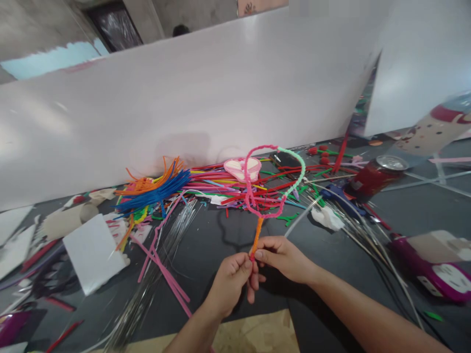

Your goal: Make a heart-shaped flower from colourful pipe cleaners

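Head view, room: bare grey walls and a dark doorway (114, 27) sheeted in something like plastic show beyond a white board (176, 108), which stands along the far edge, probably to screen off this workplace.
Dark tabletop (198, 274): craft supplies ring its sides and back, a layout that seems meant to leave working room before the hands.
Pipe-cleaner loop (303, 169): pink and mint green, raised above the table and, from this viewpoint, overlapping a pink heart-shaped piece (230, 168); holding it up likely keeps the shape from being crushed.
Orange stem (258, 233): runs down from the loop to a red lower end, and serves as the grip.
Left hand (231, 279): thumb and forefinger pinch the stem's bottom, presumably to steady it.
Right hand (283, 257): thumb and forefinger pinch the stem just above, close enough to work the same spot.
Lower fingertips: some hang beneath the pinch; I cannot tell whose hand each belongs to.
Blue pipe cleaners (158, 193): bunched beside orange ones, perhaps sorted by colour.
Silver wires (176, 230): laid lengthwise at the left, probably to avoid tangling.
Red can (379, 176): upright at the right, away from the hands, perhaps against knocks.
Brown sheet (257, 333): flat at the near edge, partly under the left forearm.
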A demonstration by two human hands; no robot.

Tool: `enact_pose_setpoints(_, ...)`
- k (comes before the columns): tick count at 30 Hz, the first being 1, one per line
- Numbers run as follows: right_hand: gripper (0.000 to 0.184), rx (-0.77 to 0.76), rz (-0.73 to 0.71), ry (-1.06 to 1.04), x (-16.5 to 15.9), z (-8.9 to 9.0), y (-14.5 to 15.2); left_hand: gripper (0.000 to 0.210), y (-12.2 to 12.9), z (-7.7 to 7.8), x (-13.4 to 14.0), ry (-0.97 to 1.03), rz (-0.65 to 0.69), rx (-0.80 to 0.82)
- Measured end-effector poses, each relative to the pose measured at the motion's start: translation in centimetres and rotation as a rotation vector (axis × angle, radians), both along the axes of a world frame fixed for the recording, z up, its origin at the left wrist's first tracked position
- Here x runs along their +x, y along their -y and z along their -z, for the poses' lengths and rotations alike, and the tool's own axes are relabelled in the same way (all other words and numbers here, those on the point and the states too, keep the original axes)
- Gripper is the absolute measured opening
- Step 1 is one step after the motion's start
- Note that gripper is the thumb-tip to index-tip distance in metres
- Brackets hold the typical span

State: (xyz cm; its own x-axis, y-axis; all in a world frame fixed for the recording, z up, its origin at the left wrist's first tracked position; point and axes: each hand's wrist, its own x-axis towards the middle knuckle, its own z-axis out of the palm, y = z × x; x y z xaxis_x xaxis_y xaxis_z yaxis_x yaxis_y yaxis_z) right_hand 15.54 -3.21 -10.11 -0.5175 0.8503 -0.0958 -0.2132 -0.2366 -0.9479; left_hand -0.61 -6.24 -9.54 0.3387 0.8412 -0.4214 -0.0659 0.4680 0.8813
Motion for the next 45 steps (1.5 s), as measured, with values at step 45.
enact_pose_setpoints(45, 0.039, -0.014, 0.071, 0.177, -0.4, 0.7, 0.2, 0.029, -1.2, -0.2, -0.3, 0.016, -0.179, 0.095)
